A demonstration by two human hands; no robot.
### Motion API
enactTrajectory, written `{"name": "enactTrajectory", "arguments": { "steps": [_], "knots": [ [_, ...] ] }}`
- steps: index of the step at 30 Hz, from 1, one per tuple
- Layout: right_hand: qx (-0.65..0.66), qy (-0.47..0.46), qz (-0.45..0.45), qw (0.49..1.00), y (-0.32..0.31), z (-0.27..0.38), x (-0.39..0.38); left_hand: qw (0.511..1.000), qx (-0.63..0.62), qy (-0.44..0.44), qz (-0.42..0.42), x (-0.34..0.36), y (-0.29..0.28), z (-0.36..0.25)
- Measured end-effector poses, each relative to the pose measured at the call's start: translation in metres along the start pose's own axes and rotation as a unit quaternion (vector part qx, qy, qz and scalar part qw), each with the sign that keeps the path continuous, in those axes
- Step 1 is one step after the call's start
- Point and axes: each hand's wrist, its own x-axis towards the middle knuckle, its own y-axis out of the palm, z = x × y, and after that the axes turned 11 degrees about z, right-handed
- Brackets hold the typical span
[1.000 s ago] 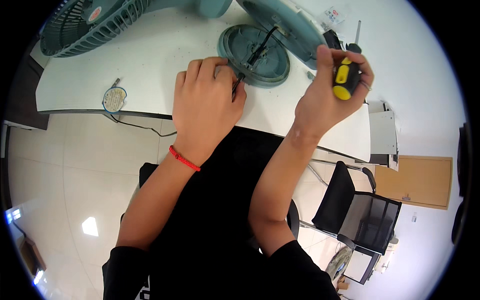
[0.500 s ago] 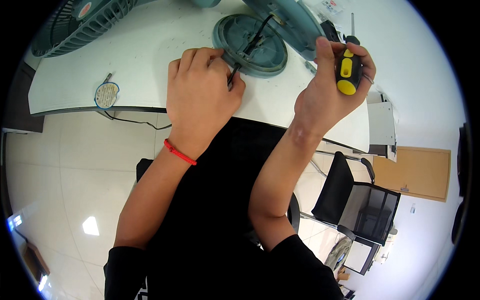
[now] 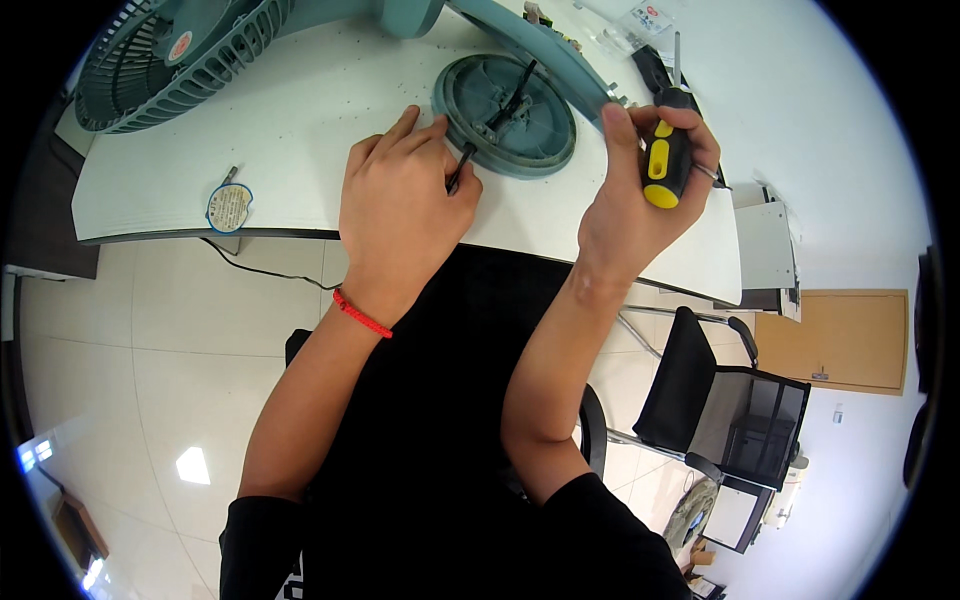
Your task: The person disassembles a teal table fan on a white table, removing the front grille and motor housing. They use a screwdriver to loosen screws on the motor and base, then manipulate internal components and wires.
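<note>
My left hand (image 3: 400, 215), with a red cord bracelet, is closed on a black cable (image 3: 462, 160) at the lower edge of a round teal base piece (image 3: 535, 130), which lies face up on the desk. My right hand (image 3: 650, 190) grips a black-and-yellow screwdriver (image 3: 664, 165), its shaft pointing away from me. Its thumb is at the edge of a teal housing (image 3: 540, 45), raised and tilted beside the round piece. A black cable runs into the round piece's centre, its far end partly hidden by the housing.
A teal fan head (image 3: 160, 70) lies at the back left of the white desk (image 3: 270, 180). A small round labelled part (image 3: 230, 205) lies near the front edge. Plastic bags (image 3: 635, 20) sit at the back right. A black chair (image 3: 670, 380) stands to the right.
The housing in my right hand has tipped to a steeper angle, showing its edge more. The right hand and screwdriver have shifted left. The left hand still holds the cable.
</note>
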Motion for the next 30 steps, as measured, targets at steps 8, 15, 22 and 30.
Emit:
{"name": "enactTrajectory", "arguments": {
  "steps": [8, 15, 22, 30],
  "knots": [
    [0.002, 0.019, 0.001, 1.0, -0.009, 0.007, -0.001, 1.0, 0.001, 0.009, -0.008, 0.001, -0.003, -0.003],
    [-0.041, 0.039, 0.04, 0.998, -0.026, 0.011, -0.009, 0.999, 0.028, 0.03, -0.003, 0.0, -0.002, -0.002],
    [-0.205, 0.003, 0.194, 0.959, -0.044, 0.004, -0.053, 0.999, 0.046, 0.01, 0.017, 0.0, -0.002, -0.006],
    [-0.224, -0.005, 0.145, 0.964, -0.032, -0.003, -0.079, 0.998, 0.039, 0.022, -0.033, -0.002, 0.004, -0.005]
  ]
}}
